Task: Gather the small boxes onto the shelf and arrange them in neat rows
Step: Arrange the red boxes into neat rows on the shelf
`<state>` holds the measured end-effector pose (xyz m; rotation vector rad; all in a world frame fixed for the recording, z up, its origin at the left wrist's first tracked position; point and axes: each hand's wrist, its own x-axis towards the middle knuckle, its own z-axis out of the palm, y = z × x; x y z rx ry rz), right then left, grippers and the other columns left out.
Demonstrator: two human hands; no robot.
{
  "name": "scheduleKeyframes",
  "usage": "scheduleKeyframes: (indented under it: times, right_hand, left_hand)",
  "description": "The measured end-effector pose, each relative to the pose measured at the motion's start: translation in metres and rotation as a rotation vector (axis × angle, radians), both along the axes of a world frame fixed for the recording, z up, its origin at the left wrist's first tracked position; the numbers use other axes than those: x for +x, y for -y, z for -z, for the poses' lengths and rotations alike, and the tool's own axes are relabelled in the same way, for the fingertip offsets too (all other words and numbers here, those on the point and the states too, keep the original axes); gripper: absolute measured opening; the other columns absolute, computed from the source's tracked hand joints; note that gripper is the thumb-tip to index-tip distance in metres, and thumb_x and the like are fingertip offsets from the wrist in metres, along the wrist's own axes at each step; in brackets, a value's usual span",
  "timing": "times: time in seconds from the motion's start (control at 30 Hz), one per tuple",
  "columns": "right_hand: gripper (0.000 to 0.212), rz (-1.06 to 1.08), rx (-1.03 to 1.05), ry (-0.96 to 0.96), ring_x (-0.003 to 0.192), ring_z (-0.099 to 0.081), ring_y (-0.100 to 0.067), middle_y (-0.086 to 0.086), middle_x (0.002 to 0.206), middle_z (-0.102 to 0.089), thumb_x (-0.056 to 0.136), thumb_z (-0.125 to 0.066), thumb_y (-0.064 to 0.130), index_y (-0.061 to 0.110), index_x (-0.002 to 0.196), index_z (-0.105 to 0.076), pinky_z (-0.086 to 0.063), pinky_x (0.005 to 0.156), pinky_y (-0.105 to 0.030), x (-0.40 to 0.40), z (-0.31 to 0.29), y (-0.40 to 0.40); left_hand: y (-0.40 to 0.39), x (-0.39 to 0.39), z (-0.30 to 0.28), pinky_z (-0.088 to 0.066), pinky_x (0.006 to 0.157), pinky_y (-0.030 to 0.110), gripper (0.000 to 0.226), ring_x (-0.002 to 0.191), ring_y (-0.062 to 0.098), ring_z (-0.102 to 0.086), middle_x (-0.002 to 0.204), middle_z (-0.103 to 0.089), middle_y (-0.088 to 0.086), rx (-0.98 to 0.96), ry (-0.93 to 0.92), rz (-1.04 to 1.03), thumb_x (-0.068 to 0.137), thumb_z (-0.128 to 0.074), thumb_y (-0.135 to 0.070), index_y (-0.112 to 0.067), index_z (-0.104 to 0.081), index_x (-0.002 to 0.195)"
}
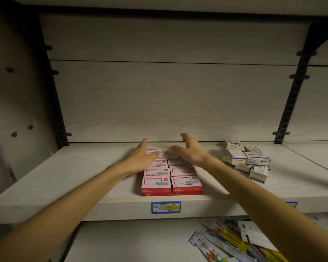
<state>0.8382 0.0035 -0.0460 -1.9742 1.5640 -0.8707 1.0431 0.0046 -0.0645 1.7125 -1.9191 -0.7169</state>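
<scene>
The red boxes (171, 173) sat on the pale wooden shelf (64, 171), packed edge to edge in two columns that ran from the front lip back toward the rear panel, with a second layer showing beneath the front pair. Both columns looked straight and flush with each other, their printed tops facing up.

The left hand (143, 157) reached in over the far left part of the block, fingers straight and held together, palm turned inward toward the boxes; it gripped nothing, and whether its edge touched the boxes could not be told. The right hand (191, 150) hovered over the far right part of the block, released, with its fingers spread and slightly blurred, thumb raised, holding nothing. Both bare forearms stretched in from the lower corners of the view.

To the right, well apart from the red block, a loose heap of white boxes with blue print (246, 160) lay on the same shelf, tilted at mixed angles and piled on one another.

A blue and yellow price label (166, 207) was stuck on the shelf's front edge just below the red boxes. On the lower shelf, at the bottom right, lay a scatter of flat carded packets (233, 241)
</scene>
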Motion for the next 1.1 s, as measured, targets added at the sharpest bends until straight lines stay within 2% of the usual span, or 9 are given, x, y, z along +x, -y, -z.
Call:
scheduleKeyframes:
  times: [0.1, 0.13, 0.23, 0.43, 0.57, 0.7, 0.83, 0.97, 1.1]
  right_hand:
    - [0.049, -0.097, 0.075, -0.147, 0.121, -0.056, -0.026, -0.010, 0.139, -0.057, 0.098, -0.057, 0.033, 0.011, 0.142, -0.050, -0.046, 0.099, -0.033, 0.013, -0.007, 0.017]
    - [0.042, -0.114, 0.087, -0.187, 0.115, -0.060, -0.024, -0.009, 0.131, -0.062, 0.099, -0.055, 0.031, 0.011, 0.136, -0.056, -0.048, 0.096, -0.032, 0.017, -0.006, 0.019]
    - [0.031, -0.126, 0.022, -0.229, 0.103, -0.066, -0.022, -0.007, 0.116, -0.070, 0.100, -0.052, 0.027, 0.011, 0.123, -0.066, -0.054, 0.092, -0.035, 0.023, 0.002, 0.023]
    - [0.030, -0.095, -0.058, -0.287, 0.096, -0.067, -0.021, -0.004, 0.109, -0.072, 0.101, -0.048, 0.029, 0.014, 0.118, -0.068, -0.055, 0.086, -0.038, 0.026, 0.010, 0.025]
    - [0.038, -0.077, 0.000, -0.251, 0.110, -0.063, -0.024, -0.007, 0.125, -0.067, 0.102, -0.047, 0.032, 0.013, 0.133, -0.058, -0.051, 0.095, -0.038, 0.026, 0.008, 0.023]
    - [0.057, -0.055, 0.064, -0.154, 0.127, -0.053, -0.029, -0.013, 0.147, -0.048, 0.103, -0.046, 0.038, 0.012, 0.151, -0.033, -0.043, 0.107, -0.042, 0.011, 0.004, 0.003]
    - [0.059, -0.007, 0.077, -0.028, 0.108, -0.062, -0.022, -0.015, 0.139, -0.054, 0.102, -0.048, 0.041, 0.009, 0.149, -0.033, -0.050, 0.086, -0.031, -0.010, 0.009, -0.044]
    - [0.037, -0.016, 0.076, -0.074, 0.088, -0.062, -0.010, -0.003, 0.119, -0.065, 0.101, -0.044, 0.050, 0.018, 0.118, -0.048, -0.045, 0.070, -0.023, -0.018, 0.017, -0.077]
    - [0.034, -0.034, 0.076, -0.054, 0.098, -0.064, -0.016, 0.002, 0.117, -0.065, 0.101, -0.043, 0.049, 0.021, 0.120, -0.048, -0.051, 0.088, -0.035, -0.015, 0.027, -0.091]
  left_hand:
    - [0.015, 0.000, -0.007, -0.047, 0.105, 0.039, 0.041, 0.121, 0.020, -0.060, 0.139, -0.061, 0.002, -0.063, -0.012, 0.073, 0.103, -0.051, -0.040, -0.021, -0.053, 0.140]
    - [0.017, -0.002, -0.008, -0.049, 0.102, 0.038, 0.035, 0.118, 0.018, -0.061, 0.133, -0.064, 0.000, -0.098, 0.017, 0.088, 0.103, -0.052, -0.037, -0.022, -0.058, 0.135]
    - [0.021, -0.003, 0.000, -0.049, 0.099, 0.035, 0.038, 0.120, 0.016, -0.059, 0.136, -0.062, -0.004, -0.188, 0.108, 0.089, 0.103, -0.052, -0.039, -0.025, -0.058, 0.137]
    - [0.023, -0.007, 0.004, -0.048, 0.096, 0.034, 0.034, 0.119, 0.017, -0.059, 0.136, -0.062, -0.003, -0.219, 0.104, 0.062, 0.105, -0.047, -0.036, -0.026, -0.060, 0.135]
    - [0.017, -0.009, 0.002, -0.049, 0.098, 0.035, 0.037, 0.119, 0.017, -0.058, 0.139, -0.060, 0.000, -0.223, 0.060, 0.031, 0.106, -0.043, -0.038, -0.023, -0.054, 0.138]
    - [-0.007, -0.004, -0.008, -0.041, 0.109, 0.039, 0.059, 0.136, 0.023, -0.048, 0.155, -0.044, 0.002, -0.188, 0.071, -0.018, 0.105, -0.040, -0.050, -0.021, -0.030, 0.155]
    - [-0.047, 0.008, -0.005, -0.045, 0.101, 0.035, 0.064, 0.124, 0.021, -0.060, 0.138, -0.061, 0.000, 0.030, -0.064, 0.039, 0.104, -0.039, -0.054, -0.021, -0.025, 0.157]
    - [-0.067, 0.023, 0.012, -0.046, 0.109, 0.045, 0.059, 0.120, 0.012, -0.062, 0.137, -0.062, -0.009, 0.046, -0.135, 0.134, 0.099, -0.037, -0.065, -0.041, -0.028, 0.152]
    - [-0.082, 0.017, 0.019, -0.045, 0.110, 0.042, 0.061, 0.128, 0.012, -0.055, 0.148, -0.050, -0.012, 0.009, -0.035, 0.203, 0.097, -0.032, -0.071, -0.059, -0.008, 0.152]
